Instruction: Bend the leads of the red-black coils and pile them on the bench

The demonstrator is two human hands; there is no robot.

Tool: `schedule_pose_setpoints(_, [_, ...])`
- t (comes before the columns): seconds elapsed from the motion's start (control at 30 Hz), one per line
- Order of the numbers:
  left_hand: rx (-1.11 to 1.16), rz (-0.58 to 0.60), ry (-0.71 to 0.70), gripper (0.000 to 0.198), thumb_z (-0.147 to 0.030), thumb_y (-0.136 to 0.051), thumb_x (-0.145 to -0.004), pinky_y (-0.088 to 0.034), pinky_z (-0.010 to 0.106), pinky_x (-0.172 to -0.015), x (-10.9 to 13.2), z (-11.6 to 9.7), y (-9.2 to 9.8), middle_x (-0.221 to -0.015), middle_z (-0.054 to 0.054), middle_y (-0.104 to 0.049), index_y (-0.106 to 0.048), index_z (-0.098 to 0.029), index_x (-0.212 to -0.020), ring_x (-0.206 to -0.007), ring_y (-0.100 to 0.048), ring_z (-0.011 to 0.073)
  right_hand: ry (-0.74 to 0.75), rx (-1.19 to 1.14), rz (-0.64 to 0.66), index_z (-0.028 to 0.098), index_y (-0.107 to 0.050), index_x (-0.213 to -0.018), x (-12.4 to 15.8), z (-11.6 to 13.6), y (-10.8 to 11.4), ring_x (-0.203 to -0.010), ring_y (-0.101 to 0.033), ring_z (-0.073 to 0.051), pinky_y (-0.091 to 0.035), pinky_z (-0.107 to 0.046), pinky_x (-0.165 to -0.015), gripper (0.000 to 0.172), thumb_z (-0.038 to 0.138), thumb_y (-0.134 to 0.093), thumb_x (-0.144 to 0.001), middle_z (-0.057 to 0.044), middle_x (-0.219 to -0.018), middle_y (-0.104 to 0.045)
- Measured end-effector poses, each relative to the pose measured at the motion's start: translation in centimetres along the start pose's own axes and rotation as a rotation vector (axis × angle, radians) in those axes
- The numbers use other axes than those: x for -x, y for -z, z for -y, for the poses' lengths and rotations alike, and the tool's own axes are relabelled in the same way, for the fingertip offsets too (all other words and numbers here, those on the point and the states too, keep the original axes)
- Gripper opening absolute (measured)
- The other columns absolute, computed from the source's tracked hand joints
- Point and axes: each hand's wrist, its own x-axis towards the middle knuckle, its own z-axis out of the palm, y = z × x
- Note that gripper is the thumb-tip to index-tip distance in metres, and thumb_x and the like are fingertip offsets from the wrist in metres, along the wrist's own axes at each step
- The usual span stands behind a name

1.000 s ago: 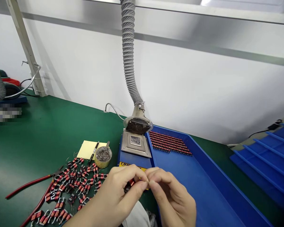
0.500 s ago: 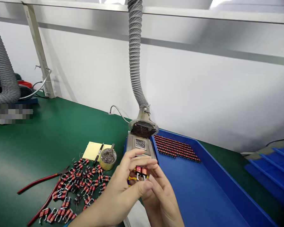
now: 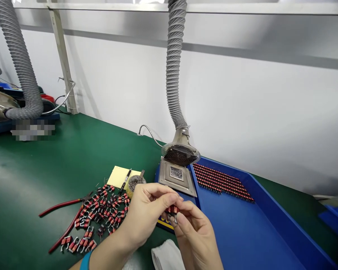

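Bench: a smooth green mat (image 3: 45, 168) with a soft sheen covers the worktop, which runs back to a plain white wall (image 3: 256, 112).

Extraction: a grey ribbed flexible hose (image 3: 173, 63) drops to a metal hood with a spiral wire grille (image 3: 180, 155); a second grey ribbed hose (image 3: 19, 56) curves down at far left.

Tray: a shallow blue plastic tray (image 3: 270, 213) with raised walls holds tight rows of red wound coils (image 3: 222, 182).

Plate: a square brushed-steel plate (image 3: 165, 178) with a mottled dark centre sits on a blue base (image 3: 157, 180), just beside the tray.

Loose parts: a heap of red coils with bent silver wire leads (image 3: 101, 210) lies on the mat, left of the hands.

Tool: red-handled pliers (image 3: 64, 225) lie open beside the heap.

Small items: a pale yellow pad (image 3: 116, 176) carries a black pen (image 3: 125, 181); a round tin of grey granules (image 3: 134, 186) stands touching the pad; a crumpled white cloth (image 3: 166, 257) lies near the lower edge.

Left hand: left hand (image 3: 149, 213), wearing a blue wristband (image 3: 85, 261), is curled, its fingertips closed on the coil.

Right hand: right hand (image 3: 194, 236) pinches the same coil between thumb and forefinger.

Held part: one small red coil with silver leads (image 3: 172, 210) sits between both hands, above the blue base.

Writing: a yellow label (image 3: 165, 224) on the base is partly hidden and unreadable.
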Motion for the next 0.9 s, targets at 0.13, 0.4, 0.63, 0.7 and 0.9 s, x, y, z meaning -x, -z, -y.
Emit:
schedule_pose_setpoints(0.13, [0.129,-0.141,-0.073,0.017,-0.035,-0.085,-0.070,-0.054,0.016,-0.068,-0.2,-0.9,0.6,-0.063,-0.001,-0.074,-0.076,-0.020,-0.068,-0.064,-0.067,0.0099,-0.018,0.032,-0.052,0.025,-0.076,-0.074,0.3,0.6,-1.2,-0.084,-0.066,-0.016,-0.053,-0.022,-0.080,0.025,0.041,-0.089,-0.062,-0.002,-0.083,-0.072])
schedule_pose_setpoints(0.4, [-0.189,0.088,0.048,0.024,-0.027,-0.085,-0.067,-0.055,0.018,-0.065,-0.4,-2.3,1.7,-0.086,0.005,-0.077,-0.079,-0.020,-0.090,-0.076,-0.069,0.0153,-0.076,-0.029,-0.094,0.023,-0.075,-0.071,0.4,1.2,-1.7,-0.076,-0.064,-0.013,-0.053,-0.018,-0.072,0.029,0.041,-0.092,-0.057,0.000,-0.076,-0.069])
schedule_pose_setpoints(0.63, [-0.032,-0.069,-0.019,0.007,-0.021,-0.077,-0.071,-0.054,0.021,-0.058,-0.4,-0.6,0.3,-0.062,0.003,-0.074,-0.077,-0.020,-0.064,-0.061,-0.067,0.0141,-0.048,-0.041,-0.112,0.024,-0.074,-0.071,0.5,0.9,-2.0,-0.091,-0.066,-0.018,-0.054,-0.023,-0.082,0.029,0.041,-0.092,-0.056,0.000,-0.080,-0.070])
schedule_pose_setpoints(0.7, [-0.009,-0.160,-0.128,0.007,-0.020,-0.077,-0.072,-0.055,0.019,-0.066,-0.5,-1.3,0.7,-0.067,0.001,-0.076,-0.077,-0.022,-0.065,-0.066,-0.069,0.0131,-0.054,-0.020,-0.094,0.023,-0.074,-0.071,0.8,1.1,-2.1,-0.080,-0.065,-0.015,-0.055,-0.021,-0.073,0.028,0.040,-0.091,-0.058,-0.001,-0.081,-0.070])
schedule_pose_setpoints(0.9, [-0.434,-0.265,-0.413,0.015,-0.020,-0.075,-0.078,-0.050,0.021,-0.096,2.3,-4.2,5.1,-0.079,-0.007,-0.079,-0.078,-0.034,-0.076,-0.079,-0.074,0.0126,-0.062,0.039,-0.138,0.024,-0.075,-0.075,1.5,2.3,-0.2,-0.069,-0.063,-0.014,-0.056,-0.024,-0.067,0.023,0.038,-0.089,-0.062,-0.003,-0.081,-0.072])
